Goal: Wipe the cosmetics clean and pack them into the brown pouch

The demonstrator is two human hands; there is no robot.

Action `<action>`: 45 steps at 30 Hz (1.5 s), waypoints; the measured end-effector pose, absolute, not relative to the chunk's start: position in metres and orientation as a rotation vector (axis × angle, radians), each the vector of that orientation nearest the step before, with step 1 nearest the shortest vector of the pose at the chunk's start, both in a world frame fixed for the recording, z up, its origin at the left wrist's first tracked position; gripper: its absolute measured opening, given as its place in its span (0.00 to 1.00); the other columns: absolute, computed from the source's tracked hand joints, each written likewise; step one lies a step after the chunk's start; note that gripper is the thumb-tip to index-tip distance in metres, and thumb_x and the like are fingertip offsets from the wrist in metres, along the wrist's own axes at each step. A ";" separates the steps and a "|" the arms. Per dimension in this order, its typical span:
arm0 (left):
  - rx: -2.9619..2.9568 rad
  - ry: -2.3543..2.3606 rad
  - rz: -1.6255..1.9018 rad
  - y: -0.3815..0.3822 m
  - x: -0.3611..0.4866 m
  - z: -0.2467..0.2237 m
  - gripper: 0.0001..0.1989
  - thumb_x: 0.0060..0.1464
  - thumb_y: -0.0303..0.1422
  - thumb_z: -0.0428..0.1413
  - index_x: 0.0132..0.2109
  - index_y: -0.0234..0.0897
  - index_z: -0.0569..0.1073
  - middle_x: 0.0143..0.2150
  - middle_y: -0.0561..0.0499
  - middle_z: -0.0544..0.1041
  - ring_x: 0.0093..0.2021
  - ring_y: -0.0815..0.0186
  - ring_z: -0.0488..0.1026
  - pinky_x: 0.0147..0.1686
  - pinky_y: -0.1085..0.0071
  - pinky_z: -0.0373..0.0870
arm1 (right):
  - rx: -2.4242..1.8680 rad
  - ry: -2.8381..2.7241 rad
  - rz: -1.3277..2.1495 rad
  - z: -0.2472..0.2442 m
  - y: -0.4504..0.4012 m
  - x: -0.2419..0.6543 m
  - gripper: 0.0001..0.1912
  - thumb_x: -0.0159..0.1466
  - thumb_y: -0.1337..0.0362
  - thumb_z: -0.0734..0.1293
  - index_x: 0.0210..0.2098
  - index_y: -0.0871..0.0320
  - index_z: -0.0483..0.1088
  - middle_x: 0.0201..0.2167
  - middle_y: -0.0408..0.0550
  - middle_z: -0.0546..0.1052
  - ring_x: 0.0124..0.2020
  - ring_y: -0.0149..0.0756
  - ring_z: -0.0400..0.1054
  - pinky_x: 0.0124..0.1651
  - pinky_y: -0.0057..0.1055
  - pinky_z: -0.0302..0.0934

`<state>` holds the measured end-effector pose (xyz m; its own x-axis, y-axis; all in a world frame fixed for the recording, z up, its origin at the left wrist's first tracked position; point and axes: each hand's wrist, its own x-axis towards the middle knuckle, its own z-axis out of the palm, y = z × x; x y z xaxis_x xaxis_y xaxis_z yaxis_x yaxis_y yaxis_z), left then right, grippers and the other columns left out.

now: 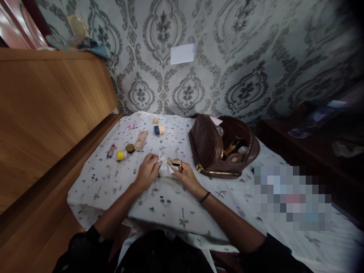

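My left hand point(147, 172) is closed, its fingertips pinching a crumpled white tissue or cloth point(164, 168) over the near part of the table. My right hand point(187, 178) grips a small shiny gold-and-dark cosmetic item point(175, 163), its exact kind hidden by fingers and tissue. The tissue bunches against the item's left end, between the two hands. Just right of my right hand stands a brown leather bag point(206, 146), unzipped, with bottles and other items inside. Left of my hands lie a beige squeeze tube point(141, 140), a round dark-lidded jar point(130, 148) and a yellow-capped container point(122, 155).
Farther back on the patterned tablecloth point(113, 189) are a navy-capped bottle point(159, 130), a small yellowish piece point(155, 121) and a pink tube point(134, 126). A lip gloss tube point(111, 151) lies at left. A wooden cabinet point(57, 113) borders the left; a blurred patch covers the right.
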<state>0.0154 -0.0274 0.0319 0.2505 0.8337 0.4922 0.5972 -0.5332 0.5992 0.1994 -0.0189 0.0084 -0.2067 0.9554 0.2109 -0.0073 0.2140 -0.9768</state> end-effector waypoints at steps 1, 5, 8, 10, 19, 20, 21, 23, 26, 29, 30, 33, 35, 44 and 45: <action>2.171 1.325 1.149 -0.025 0.014 0.030 0.11 0.65 0.34 0.46 0.34 0.39 0.66 0.37 0.49 0.68 0.40 0.62 0.66 0.43 0.66 0.65 | -0.919 -1.386 1.262 0.008 -0.019 0.198 0.15 0.53 0.52 0.74 0.34 0.56 0.74 0.28 0.43 0.76 0.31 0.35 0.67 0.36 0.31 0.62; 2.089 1.235 1.061 -0.022 0.013 0.023 0.11 0.62 0.31 0.46 0.29 0.40 0.59 0.33 0.51 0.66 0.35 0.64 0.65 0.39 0.68 0.63 | -0.747 -1.052 1.519 0.014 -0.022 0.194 0.25 0.53 0.49 0.74 0.45 0.56 0.75 0.36 0.48 0.81 0.39 0.42 0.74 0.44 0.37 0.67; 2.043 1.201 1.029 -0.023 0.016 0.020 0.11 0.61 0.30 0.45 0.29 0.40 0.58 0.30 0.53 0.65 0.32 0.64 0.64 0.36 0.68 0.61 | -0.712 -0.945 1.573 0.019 -0.023 0.193 0.26 0.52 0.48 0.76 0.46 0.54 0.75 0.36 0.48 0.81 0.41 0.44 0.75 0.44 0.39 0.68; 2.012 1.187 0.995 -0.025 0.018 0.019 0.11 0.61 0.31 0.45 0.29 0.40 0.57 0.27 0.55 0.63 0.30 0.66 0.63 0.33 0.70 0.59 | -0.721 -0.891 1.560 0.020 -0.022 0.194 0.26 0.51 0.48 0.76 0.46 0.53 0.75 0.36 0.47 0.81 0.42 0.45 0.75 0.43 0.39 0.69; 2.025 1.233 1.228 -0.032 0.022 0.025 0.12 0.65 0.37 0.44 0.32 0.40 0.61 0.32 0.52 0.66 0.35 0.65 0.65 0.38 0.69 0.62 | -0.864 -1.280 1.358 0.013 -0.021 0.197 0.24 0.51 0.52 0.76 0.43 0.57 0.77 0.35 0.46 0.81 0.37 0.39 0.72 0.42 0.35 0.67; 2.029 1.241 1.251 -0.032 0.022 0.026 0.12 0.65 0.37 0.44 0.32 0.40 0.61 0.33 0.52 0.66 0.35 0.64 0.65 0.38 0.69 0.62 | -0.888 -1.329 1.323 0.012 -0.022 0.197 0.23 0.51 0.52 0.77 0.43 0.57 0.77 0.35 0.45 0.80 0.37 0.38 0.72 0.42 0.34 0.67; 2.032 1.240 1.256 -0.032 0.021 0.026 0.12 0.65 0.37 0.44 0.32 0.40 0.61 0.33 0.52 0.66 0.35 0.64 0.65 0.38 0.69 0.62 | -0.892 -1.345 1.316 0.012 -0.022 0.197 0.22 0.51 0.53 0.77 0.42 0.57 0.77 0.36 0.45 0.80 0.37 0.38 0.71 0.42 0.34 0.66; 2.035 1.221 1.213 -0.033 0.021 0.027 0.12 0.65 0.37 0.45 0.33 0.40 0.61 0.32 0.52 0.67 0.35 0.65 0.65 0.38 0.68 0.63 | -0.844 -1.275 1.388 0.013 -0.023 0.197 0.22 0.52 0.53 0.76 0.44 0.56 0.77 0.39 0.46 0.81 0.38 0.38 0.73 0.43 0.34 0.66; 2.005 1.193 1.076 -0.034 0.022 0.025 0.10 0.63 0.38 0.48 0.34 0.40 0.61 0.30 0.54 0.66 0.32 0.66 0.65 0.35 0.70 0.63 | -0.750 -1.069 1.502 0.017 -0.023 0.196 0.23 0.54 0.53 0.75 0.46 0.55 0.76 0.42 0.48 0.81 0.40 0.41 0.74 0.44 0.36 0.67; 1.888 1.166 0.955 -0.034 0.023 0.020 0.11 0.61 0.41 0.52 0.37 0.39 0.62 0.28 0.57 0.64 0.27 0.69 0.63 0.29 0.72 0.62 | -0.739 -0.937 1.512 0.022 -0.023 0.195 0.21 0.52 0.53 0.76 0.43 0.55 0.76 0.41 0.49 0.82 0.41 0.44 0.75 0.45 0.37 0.68; 1.818 1.149 0.930 -0.033 0.023 0.018 0.12 0.60 0.43 0.53 0.38 0.39 0.62 0.27 0.58 0.64 0.26 0.69 0.63 0.26 0.73 0.62 | -0.737 -0.924 1.517 0.023 -0.023 0.195 0.21 0.52 0.53 0.76 0.42 0.55 0.76 0.40 0.49 0.82 0.42 0.44 0.75 0.45 0.38 0.68; 1.605 1.065 0.917 -0.029 0.022 0.014 0.18 0.57 0.49 0.55 0.41 0.38 0.64 0.27 0.58 0.64 0.23 0.70 0.62 0.21 0.74 0.62 | -0.722 -0.933 1.551 0.024 -0.024 0.194 0.20 0.51 0.53 0.77 0.40 0.55 0.77 0.38 0.49 0.82 0.42 0.45 0.75 0.45 0.39 0.68; 1.553 1.017 0.941 -0.026 0.019 0.014 0.21 0.55 0.51 0.56 0.41 0.37 0.66 0.29 0.56 0.66 0.25 0.70 0.63 0.21 0.75 0.62 | -0.727 -0.957 1.558 0.025 -0.024 0.195 0.20 0.51 0.53 0.77 0.40 0.55 0.77 0.38 0.49 0.82 0.41 0.45 0.74 0.45 0.39 0.68; 1.662 1.026 0.974 -0.019 -0.001 0.024 0.19 0.57 0.47 0.57 0.45 0.34 0.71 0.36 0.52 0.73 0.36 0.65 0.69 0.35 0.73 0.67 | -0.899 -1.273 1.490 0.021 -0.014 0.215 0.18 0.47 0.56 0.79 0.33 0.57 0.73 0.25 0.39 0.72 0.26 0.30 0.64 0.31 0.28 0.58; 1.684 1.062 0.993 -0.020 -0.002 0.025 0.18 0.57 0.45 0.56 0.45 0.34 0.71 0.37 0.51 0.73 0.37 0.64 0.70 0.36 0.72 0.67 | -0.906 -1.337 1.458 0.020 -0.013 0.216 0.18 0.47 0.57 0.79 0.32 0.56 0.73 0.24 0.37 0.70 0.26 0.29 0.62 0.30 0.27 0.56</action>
